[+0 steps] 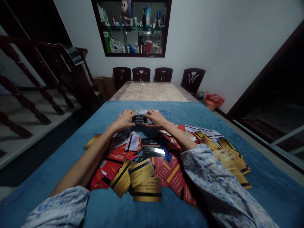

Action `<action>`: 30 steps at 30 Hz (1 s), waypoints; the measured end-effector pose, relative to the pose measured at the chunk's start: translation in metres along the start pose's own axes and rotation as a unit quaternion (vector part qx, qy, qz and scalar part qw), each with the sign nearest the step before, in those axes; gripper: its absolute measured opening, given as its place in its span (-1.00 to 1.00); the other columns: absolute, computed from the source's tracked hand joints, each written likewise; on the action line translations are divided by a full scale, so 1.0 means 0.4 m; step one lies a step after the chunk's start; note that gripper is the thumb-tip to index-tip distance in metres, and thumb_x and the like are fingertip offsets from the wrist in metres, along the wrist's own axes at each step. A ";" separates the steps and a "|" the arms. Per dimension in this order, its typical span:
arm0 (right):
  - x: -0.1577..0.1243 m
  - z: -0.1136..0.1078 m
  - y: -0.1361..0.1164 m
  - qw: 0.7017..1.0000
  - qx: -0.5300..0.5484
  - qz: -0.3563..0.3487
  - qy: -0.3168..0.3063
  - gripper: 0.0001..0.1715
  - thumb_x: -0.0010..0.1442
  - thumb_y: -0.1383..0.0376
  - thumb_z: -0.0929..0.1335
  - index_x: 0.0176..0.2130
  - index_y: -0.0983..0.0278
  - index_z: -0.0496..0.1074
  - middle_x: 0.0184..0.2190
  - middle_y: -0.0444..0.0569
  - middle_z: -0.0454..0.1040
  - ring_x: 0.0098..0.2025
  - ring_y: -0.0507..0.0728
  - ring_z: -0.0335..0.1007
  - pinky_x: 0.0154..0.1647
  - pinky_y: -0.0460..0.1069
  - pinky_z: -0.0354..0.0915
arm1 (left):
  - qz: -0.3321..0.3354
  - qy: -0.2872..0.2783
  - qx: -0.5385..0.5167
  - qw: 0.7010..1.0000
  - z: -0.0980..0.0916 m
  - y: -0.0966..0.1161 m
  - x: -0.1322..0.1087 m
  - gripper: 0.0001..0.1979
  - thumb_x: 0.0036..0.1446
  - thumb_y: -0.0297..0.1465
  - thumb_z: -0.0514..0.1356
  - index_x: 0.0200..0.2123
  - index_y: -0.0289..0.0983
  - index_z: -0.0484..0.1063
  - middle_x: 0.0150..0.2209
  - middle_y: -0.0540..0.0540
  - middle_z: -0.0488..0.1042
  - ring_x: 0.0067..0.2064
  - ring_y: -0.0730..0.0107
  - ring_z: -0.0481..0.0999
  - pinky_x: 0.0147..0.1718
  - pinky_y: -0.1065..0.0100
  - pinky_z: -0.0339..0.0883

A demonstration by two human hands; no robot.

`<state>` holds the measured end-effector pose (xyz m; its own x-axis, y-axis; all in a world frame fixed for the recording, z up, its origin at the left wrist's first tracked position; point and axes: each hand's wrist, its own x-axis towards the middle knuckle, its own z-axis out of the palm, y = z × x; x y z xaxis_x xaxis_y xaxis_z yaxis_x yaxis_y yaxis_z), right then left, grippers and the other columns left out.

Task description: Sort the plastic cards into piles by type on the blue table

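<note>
Past the heap of cards, my left hand (127, 119) and my right hand (155, 119) face each other with a black card (139, 119) between them. Fingers and thumbs close on its left and right ends. Whether it is one card or a small stack, I cannot tell. Just behind it lies a row of cards, among them a pale card (141, 111) and a blue card (165, 112); my hands partly cover the row. Below my wrists spread loose gold cards (142, 172), red cards (174, 174), a white card (133, 142) and black cards (150, 142).
A blue cloth (95, 123) covers the near part of the table. More gold cards (229, 158) lie at the right. Several dark chairs (163, 74) stand around the far end, and a cardboard box (106, 88) stands left of the table.
</note>
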<state>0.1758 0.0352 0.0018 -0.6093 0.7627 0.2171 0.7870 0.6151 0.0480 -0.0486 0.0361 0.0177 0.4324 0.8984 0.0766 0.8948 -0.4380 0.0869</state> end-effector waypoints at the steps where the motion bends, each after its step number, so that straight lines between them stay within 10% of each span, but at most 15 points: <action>1: 0.009 0.008 -0.002 1.000 0.002 0.001 0.003 -0.44 0.29 0.05 0.37 0.17 0.28 0.44 0.05 0.19 0.41 0.06 0.28 0.24 -0.04 0.08 0.20 | -0.003 -0.003 -0.001 1.000 0.003 -0.006 0.000 -0.41 0.07 -0.35 0.26 0.22 -0.13 0.40 0.26 -0.24 0.34 0.27 -0.20 0.20 0.10 -0.16 0.28; 30: 0.043 0.180 0.035 0.990 0.140 -0.010 0.027 -0.53 0.29 0.15 0.41 0.14 0.26 0.51 0.01 0.16 0.47 0.05 0.25 0.35 0.10 0.11 0.27 | -0.040 -0.009 -0.075 0.996 0.093 -0.050 0.023 -0.55 -0.02 -0.47 0.22 0.01 -0.22 0.52 0.05 -0.26 0.52 0.21 -0.26 0.28 0.10 -0.20 0.19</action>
<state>0.1694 0.0711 -0.0640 -0.6129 0.7424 0.2704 0.7120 0.6674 -0.2184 -0.0582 0.0543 -0.0203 0.3634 0.9305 0.0451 0.9003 -0.3632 0.2399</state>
